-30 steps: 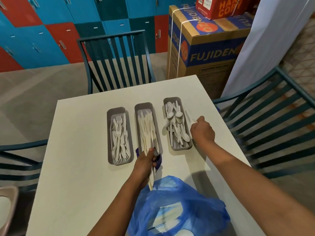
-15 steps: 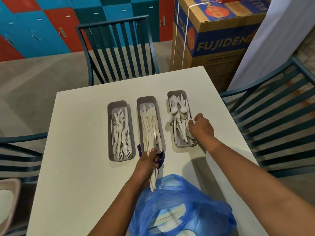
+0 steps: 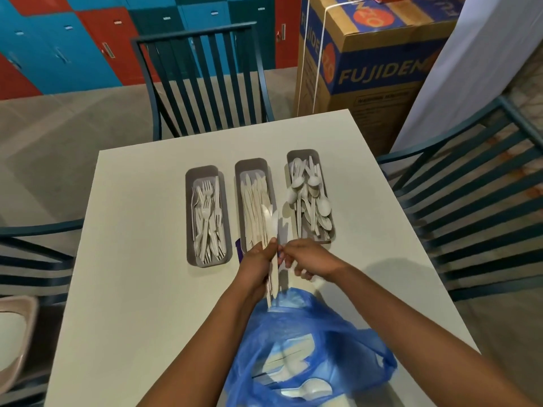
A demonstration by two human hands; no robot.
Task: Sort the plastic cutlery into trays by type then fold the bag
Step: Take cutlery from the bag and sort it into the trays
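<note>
On table [image 3: 129, 259]: three trays [image 3: 205, 261]; left hand [image 3: 257, 267] grips cutlery bunch [image 3: 273, 230]; right hand [image 3: 311, 259] pinches it.

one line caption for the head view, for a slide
Left hand grips a bundle of white cutlery over the knife tray, right hand picking at it.

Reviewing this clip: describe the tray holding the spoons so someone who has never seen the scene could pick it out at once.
On the white table, three grey trays stand side by side beyond the blue bag. The spoon tray is the rightmost, nearest the cardboard box. Its rounded bowls set it apart from the knife tray and fork tray.
</note>
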